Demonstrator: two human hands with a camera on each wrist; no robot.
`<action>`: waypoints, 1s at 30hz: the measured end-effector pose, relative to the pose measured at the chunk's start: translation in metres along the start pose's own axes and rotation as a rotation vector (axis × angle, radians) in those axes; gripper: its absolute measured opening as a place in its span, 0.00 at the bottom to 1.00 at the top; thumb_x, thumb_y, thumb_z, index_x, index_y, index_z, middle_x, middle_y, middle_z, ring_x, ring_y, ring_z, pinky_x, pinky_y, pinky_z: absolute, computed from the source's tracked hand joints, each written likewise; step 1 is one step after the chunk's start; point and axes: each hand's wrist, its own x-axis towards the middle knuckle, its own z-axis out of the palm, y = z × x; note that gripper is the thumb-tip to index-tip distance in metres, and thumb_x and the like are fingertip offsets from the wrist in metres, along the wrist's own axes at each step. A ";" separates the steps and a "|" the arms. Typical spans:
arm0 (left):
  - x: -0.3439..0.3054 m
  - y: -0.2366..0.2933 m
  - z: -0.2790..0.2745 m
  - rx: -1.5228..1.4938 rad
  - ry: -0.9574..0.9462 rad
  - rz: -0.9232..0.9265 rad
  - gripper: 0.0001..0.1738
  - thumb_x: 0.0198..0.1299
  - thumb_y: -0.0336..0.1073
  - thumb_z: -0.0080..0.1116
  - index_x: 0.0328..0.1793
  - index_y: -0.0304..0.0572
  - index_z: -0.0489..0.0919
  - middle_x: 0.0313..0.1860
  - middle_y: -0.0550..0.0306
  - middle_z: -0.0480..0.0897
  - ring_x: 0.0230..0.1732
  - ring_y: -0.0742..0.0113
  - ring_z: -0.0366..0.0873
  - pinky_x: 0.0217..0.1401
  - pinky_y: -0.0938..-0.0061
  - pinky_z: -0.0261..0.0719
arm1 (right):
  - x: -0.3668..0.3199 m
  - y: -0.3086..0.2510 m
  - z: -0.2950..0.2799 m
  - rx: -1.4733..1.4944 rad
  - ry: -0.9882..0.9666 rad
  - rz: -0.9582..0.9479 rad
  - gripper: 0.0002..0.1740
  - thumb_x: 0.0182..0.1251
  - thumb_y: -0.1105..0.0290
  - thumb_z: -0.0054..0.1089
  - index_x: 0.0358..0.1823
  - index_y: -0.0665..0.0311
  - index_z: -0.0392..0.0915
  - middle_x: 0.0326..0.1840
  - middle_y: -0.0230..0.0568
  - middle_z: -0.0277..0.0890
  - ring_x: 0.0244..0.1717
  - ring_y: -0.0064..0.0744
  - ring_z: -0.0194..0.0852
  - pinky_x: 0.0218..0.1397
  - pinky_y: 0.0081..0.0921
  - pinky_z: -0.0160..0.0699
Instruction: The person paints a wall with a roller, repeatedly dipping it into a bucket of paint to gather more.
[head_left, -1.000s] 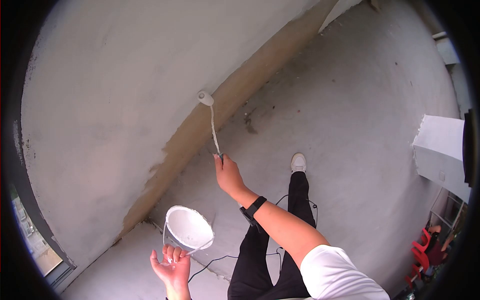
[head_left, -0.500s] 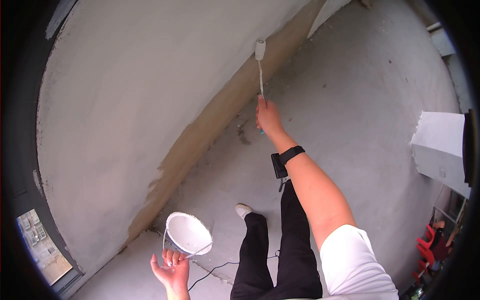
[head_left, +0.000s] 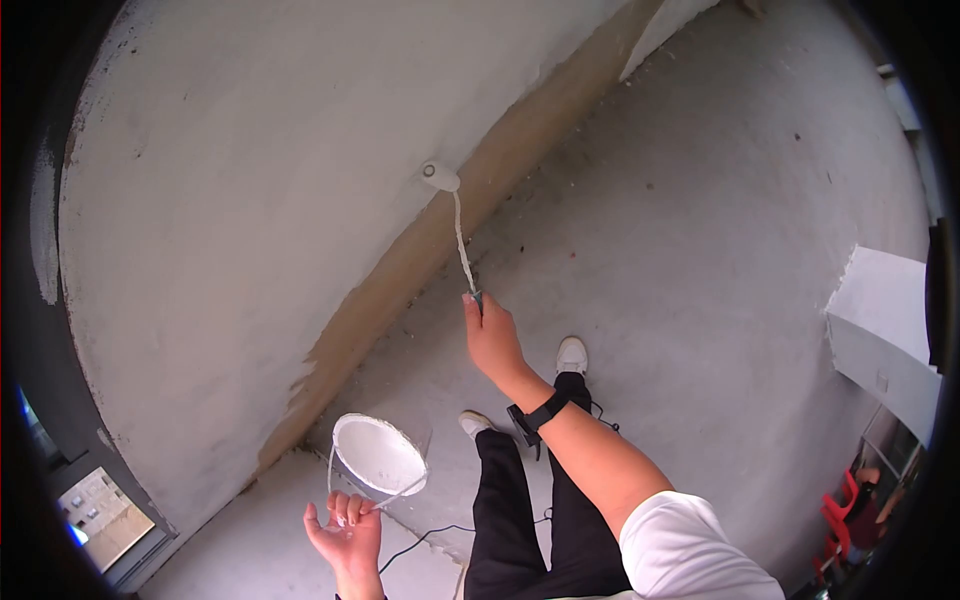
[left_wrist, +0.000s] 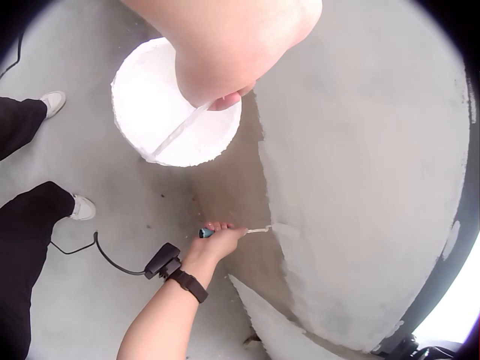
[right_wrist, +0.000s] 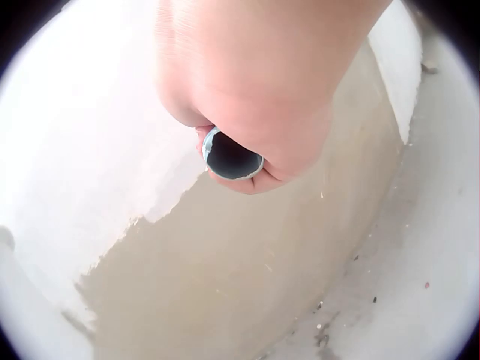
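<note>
In the head view my right hand (head_left: 493,338) grips the handle of a paint roller (head_left: 440,176). The roller's white sleeve lies on the wall (head_left: 230,200), at the border between white paint and the brown unpainted strip (head_left: 395,265). From the right wrist, the dark hollow end of the handle (right_wrist: 234,157) pokes out of the fist. My left hand (head_left: 345,535) holds a white bucket (head_left: 345,432) by its wire bail, hooked under curled fingers. White smears mark those fingers. The left wrist view shows the bucket's inside (left_wrist: 139,97) coated white, partly hidden by the hand.
A concrete floor (head_left: 690,250) runs along the wall's base. My shoes (head_left: 572,355) stand on it, near a dark cable (head_left: 430,535). A white block-like structure (head_left: 880,310) juts in at the right, with red chairs (head_left: 838,515) below. A window (head_left: 105,520) is at lower left.
My right hand took the roller up and right along the paint border, then back down and left. The left hand and bucket stayed nearly in place. My feet shifted position.
</note>
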 end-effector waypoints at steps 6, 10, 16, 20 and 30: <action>-0.003 0.000 0.000 -0.018 -0.015 -0.006 0.20 0.69 0.52 0.54 0.33 0.48 0.64 0.22 0.64 0.57 0.24 0.68 0.53 0.40 0.67 0.58 | -0.038 -0.002 0.005 -0.115 -0.180 0.013 0.20 0.84 0.59 0.52 0.40 0.71 0.72 0.27 0.64 0.80 0.33 0.71 0.80 0.34 0.58 0.76; -0.001 0.009 -0.007 -0.010 -0.003 -0.009 0.20 0.69 0.52 0.54 0.33 0.48 0.64 0.22 0.64 0.57 0.24 0.69 0.53 0.40 0.68 0.58 | -0.030 0.002 0.001 -0.133 -0.118 -0.091 0.20 0.84 0.59 0.52 0.40 0.72 0.72 0.27 0.63 0.79 0.33 0.71 0.80 0.35 0.56 0.76; 0.015 0.017 -0.019 -0.018 0.005 -0.070 0.21 0.68 0.52 0.55 0.32 0.48 0.64 0.21 0.64 0.57 0.23 0.68 0.54 0.40 0.67 0.58 | -0.016 -0.029 0.005 -0.057 -0.080 0.023 0.23 0.86 0.57 0.49 0.38 0.73 0.72 0.29 0.66 0.79 0.34 0.72 0.78 0.36 0.56 0.73; 0.020 0.016 -0.022 0.014 0.002 -0.082 0.21 0.68 0.52 0.54 0.31 0.48 0.63 0.21 0.64 0.56 0.23 0.68 0.54 0.41 0.67 0.58 | -0.037 -0.016 0.009 -0.187 -0.170 -0.031 0.25 0.86 0.56 0.48 0.37 0.73 0.72 0.29 0.67 0.79 0.34 0.73 0.78 0.36 0.57 0.72; 0.018 0.021 -0.030 0.013 -0.003 -0.093 0.20 0.68 0.51 0.54 0.31 0.48 0.63 0.21 0.63 0.56 0.23 0.68 0.53 0.41 0.66 0.58 | -0.013 -0.010 -0.012 -0.127 -0.012 -0.096 0.26 0.87 0.54 0.46 0.36 0.72 0.71 0.25 0.58 0.74 0.27 0.60 0.71 0.34 0.47 0.70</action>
